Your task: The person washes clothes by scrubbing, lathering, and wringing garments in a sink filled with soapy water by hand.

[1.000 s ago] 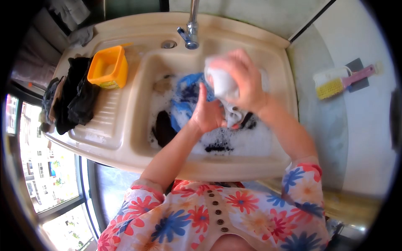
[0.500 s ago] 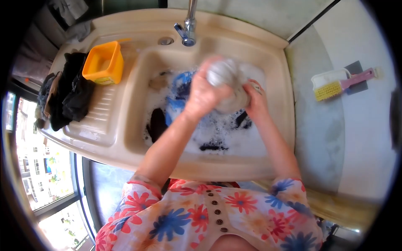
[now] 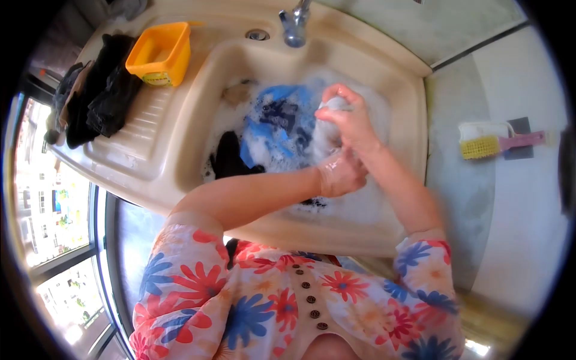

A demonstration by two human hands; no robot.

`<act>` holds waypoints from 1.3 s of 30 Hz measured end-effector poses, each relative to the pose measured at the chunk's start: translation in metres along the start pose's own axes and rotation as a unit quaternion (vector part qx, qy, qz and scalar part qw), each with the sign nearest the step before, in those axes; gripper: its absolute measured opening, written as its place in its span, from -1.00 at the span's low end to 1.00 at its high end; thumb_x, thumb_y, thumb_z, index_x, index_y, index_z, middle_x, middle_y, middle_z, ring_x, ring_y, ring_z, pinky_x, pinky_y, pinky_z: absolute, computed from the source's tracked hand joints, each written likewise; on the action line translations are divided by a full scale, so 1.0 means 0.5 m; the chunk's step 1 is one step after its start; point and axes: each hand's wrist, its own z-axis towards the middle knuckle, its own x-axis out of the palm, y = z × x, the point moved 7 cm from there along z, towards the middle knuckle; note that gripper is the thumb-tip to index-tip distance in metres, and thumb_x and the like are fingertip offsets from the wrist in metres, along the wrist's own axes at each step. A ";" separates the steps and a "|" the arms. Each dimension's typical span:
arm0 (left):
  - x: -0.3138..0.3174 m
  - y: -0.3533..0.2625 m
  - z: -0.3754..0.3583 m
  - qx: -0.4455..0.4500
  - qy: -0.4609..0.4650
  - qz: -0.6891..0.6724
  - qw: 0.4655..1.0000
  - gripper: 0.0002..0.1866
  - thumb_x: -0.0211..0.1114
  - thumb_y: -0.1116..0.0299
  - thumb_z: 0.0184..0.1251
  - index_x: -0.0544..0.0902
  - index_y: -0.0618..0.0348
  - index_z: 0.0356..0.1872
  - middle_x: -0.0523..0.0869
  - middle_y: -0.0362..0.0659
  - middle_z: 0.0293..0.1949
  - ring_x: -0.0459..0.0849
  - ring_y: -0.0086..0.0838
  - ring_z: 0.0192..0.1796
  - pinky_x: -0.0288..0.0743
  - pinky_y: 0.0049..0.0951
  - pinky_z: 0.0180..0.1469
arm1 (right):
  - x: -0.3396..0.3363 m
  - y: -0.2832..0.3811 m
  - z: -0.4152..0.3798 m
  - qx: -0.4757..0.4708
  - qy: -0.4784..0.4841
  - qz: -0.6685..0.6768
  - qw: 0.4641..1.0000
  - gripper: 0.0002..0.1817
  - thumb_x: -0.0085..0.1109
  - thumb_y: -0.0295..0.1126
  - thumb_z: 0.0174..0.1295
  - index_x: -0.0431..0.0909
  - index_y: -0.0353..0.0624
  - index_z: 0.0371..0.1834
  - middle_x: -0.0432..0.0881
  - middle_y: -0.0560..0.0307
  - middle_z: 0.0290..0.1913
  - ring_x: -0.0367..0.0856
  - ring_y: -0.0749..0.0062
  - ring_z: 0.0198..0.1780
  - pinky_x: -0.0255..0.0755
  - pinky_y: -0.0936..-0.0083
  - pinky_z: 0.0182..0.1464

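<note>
Over the right side of the soapy sink (image 3: 192, 120), my right hand (image 3: 355, 120) is closed around a wet white cloth (image 3: 337, 104), part of which shows between thumb and fingers. Just below it, my left hand (image 3: 343, 174) is closed in a fist close to my right wrist. It seems to grip the lower part of the same cloth, though its fingers are partly hidden. Left of my hands, a blue cloth (image 3: 287, 92) with a dark patterned part lies in the suds. Near the sink's left wall are a black cloth (image 3: 229, 157) and a beige cloth (image 3: 237, 93).
An orange tub (image 3: 159, 57) stands on the ribbed drainboard (image 3: 135, 141), beside a pile of dark clothes (image 3: 102, 99). A metal tap (image 3: 294, 30) rises behind the basin. On the right wall hangs a yellow-bristled brush (image 3: 480, 147). A window (image 3: 57, 204) is at lower left.
My left hand has dropped from beside the bunched cloth to below my right hand, its forearm now across the sink's front. My right hand has turned over the cloth. The view has shifted.
</note>
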 end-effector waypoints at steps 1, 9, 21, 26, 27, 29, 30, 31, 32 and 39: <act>0.007 0.009 0.001 0.005 -0.022 0.011 1.000 -0.76 0.11 0.33 -0.02 0.55 0.00 -0.25 0.51 -0.16 -0.20 0.43 -0.26 -0.08 0.34 -0.14 -0.17 | 0.007 -0.012 0.003 -0.005 -0.012 0.021 1.000 -0.76 0.23 -0.65 -0.28 0.44 -0.15 -0.51 0.42 0.32 -0.47 0.39 0.66 -0.40 0.32 0.68 -0.37; 0.318 0.064 -0.020 -0.177 0.074 -0.241 0.951 -0.73 -0.04 0.33 0.27 0.48 0.06 -0.05 0.49 -0.12 0.02 0.41 -0.38 0.11 0.25 -0.43 0.14 | 0.017 -0.080 0.017 0.023 -0.106 0.100 0.989 -0.72 0.24 -0.66 -0.34 0.45 -0.15 -0.49 0.42 0.30 -0.48 0.40 0.61 -0.42 0.31 0.64 -0.39; -0.269 0.198 -0.165 -0.428 -0.181 -0.273 0.843 -0.53 0.31 0.42 -0.28 0.50 -0.02 -0.17 0.52 -0.15 -0.27 0.51 -0.28 -0.21 0.47 -0.35 -0.21 | -0.074 -0.297 -0.053 0.258 -0.039 0.359 0.896 -0.67 -0.08 -0.27 0.23 0.36 -0.10 0.04 0.48 0.11 -0.07 0.50 0.27 -0.07 0.50 0.38 -0.19; -0.472 0.358 -0.315 -0.513 -0.463 -0.561 0.455 -0.62 0.23 0.58 -0.20 0.48 0.25 -0.20 0.57 -0.06 -0.34 0.59 -0.32 -0.27 0.53 -0.33 -0.24 | 0.154 -0.142 -0.103 0.288 0.163 0.383 0.862 -0.55 -0.10 -0.15 0.26 0.24 -0.14 0.14 0.48 0.03 -0.07 0.55 0.18 -0.11 0.57 0.37 -0.45; -0.504 0.412 -0.353 -0.479 -0.477 -0.574 0.462 -0.67 0.22 0.56 -0.16 0.48 0.25 -0.24 0.57 -0.06 -0.35 0.59 -0.30 -0.29 0.55 -0.30 -0.25 | 0.193 -0.123 -0.101 0.281 0.197 0.375 0.861 -0.54 -0.08 -0.16 0.25 0.22 -0.15 0.15 0.48 0.02 -0.07 0.55 0.17 -0.12 0.57 0.39 -0.48; -0.648 0.446 -0.413 -0.466 -0.556 -0.540 0.427 -0.78 0.20 0.44 -0.07 0.51 0.26 -0.33 0.56 -0.06 -0.46 0.60 -0.26 -0.38 0.55 -0.29 -0.31 | 0.269 -0.072 -0.096 0.244 0.247 0.329 0.878 -0.56 -0.04 -0.24 0.23 0.24 -0.16 0.13 0.49 0.01 -0.11 0.57 0.18 -0.19 0.56 0.41 -0.48; -0.698 0.498 -0.455 -0.449 -0.579 -0.530 0.427 -0.78 0.19 0.38 -0.04 0.50 0.28 -0.37 0.56 -0.05 -0.48 0.59 -0.26 -0.42 0.54 -0.29 -0.37 | 0.298 -0.057 -0.093 0.227 0.270 0.305 0.885 -0.58 -0.02 -0.27 0.22 0.24 -0.16 0.13 0.50 0.00 -0.13 0.58 0.19 -0.22 0.56 0.42 -0.49; -0.769 0.534 -0.481 -0.391 -0.599 -0.512 0.476 -0.78 0.21 0.35 -0.05 0.49 0.28 -0.41 0.55 -0.05 -0.51 0.58 -0.26 -0.46 0.53 -0.27 -0.39 | 0.313 -0.064 -0.087 0.238 0.257 0.300 0.888 -0.59 -0.01 -0.31 0.21 0.25 -0.16 0.11 0.50 0.01 -0.15 0.59 0.21 -0.24 0.55 0.43 -0.50; -0.817 0.592 -0.523 -0.334 -0.631 -0.512 0.477 -0.76 0.20 0.29 -0.01 0.47 0.29 -0.45 0.55 -0.04 -0.46 0.58 -0.28 -0.37 0.52 -0.34 -0.32 | 0.323 -0.077 -0.082 0.250 0.242 0.294 0.890 -0.60 0.00 -0.34 0.20 0.27 -0.16 0.10 0.50 0.01 -0.17 0.59 0.23 -0.26 0.54 0.43 -0.51; -1.064 0.555 -0.782 -0.409 -0.768 -0.027 0.493 -0.71 0.21 0.28 0.03 0.51 0.21 -0.24 0.55 0.00 -0.34 0.55 -0.26 -0.28 0.49 -0.29 -0.25 | 0.286 -0.141 -0.057 0.288 0.120 0.193 0.930 -0.71 -0.02 -0.39 0.19 0.33 -0.14 -0.01 0.52 0.10 -0.28 0.57 0.33 -0.36 0.47 0.47 -0.53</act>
